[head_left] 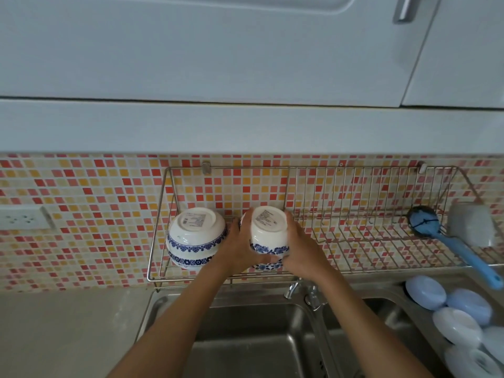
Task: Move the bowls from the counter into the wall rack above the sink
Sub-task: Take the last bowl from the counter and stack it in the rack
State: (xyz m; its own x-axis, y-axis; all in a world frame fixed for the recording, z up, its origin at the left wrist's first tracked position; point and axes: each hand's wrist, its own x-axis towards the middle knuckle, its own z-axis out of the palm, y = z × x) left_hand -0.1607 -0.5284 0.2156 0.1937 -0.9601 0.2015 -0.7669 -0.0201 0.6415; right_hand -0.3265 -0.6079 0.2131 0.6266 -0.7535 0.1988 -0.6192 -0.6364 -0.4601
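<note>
**Inspector:** Where was the bowl?

**Assistant:** The held bowl (268, 227) was upside down, foot up, in the left part of the rack (354, 270), white with a blue flower band near its rim. A second rim with the same pattern showed just beneath it; I could not tell whether that was another bowl nested under it.

**Inspector:** The hands?

**Assistant:** Both gripped it. The left hand (240, 248) was curled round its left side, the right hand (301, 251) round its right side, with fingers (275, 259) wrapped under the lower edge. Both forearms reached up over the sink (245, 347).

**Inspector:** Anything else in the rack?

**Assistant:** A stack (195, 237) of like bowls, also upside down, stood just left of the held one, close beside the left hand. Whether they touched could not be told. At the right end lay a blue brush (461, 251), its handle jutting past the front wire, and a white sponge (471, 227) beside it.

**Inspector:** Surroundings?

**Assistant:** The rack hung on a wall (95, 214) of red and orange mosaic tile, under pale cabinets (218, 50). A socket (23, 221) sat on the wall to the left. A tap (293, 289) stood below the rack. Pale blue lids (461, 317) were lined up right of the sink. The table (68, 336) lay to the left.
</note>
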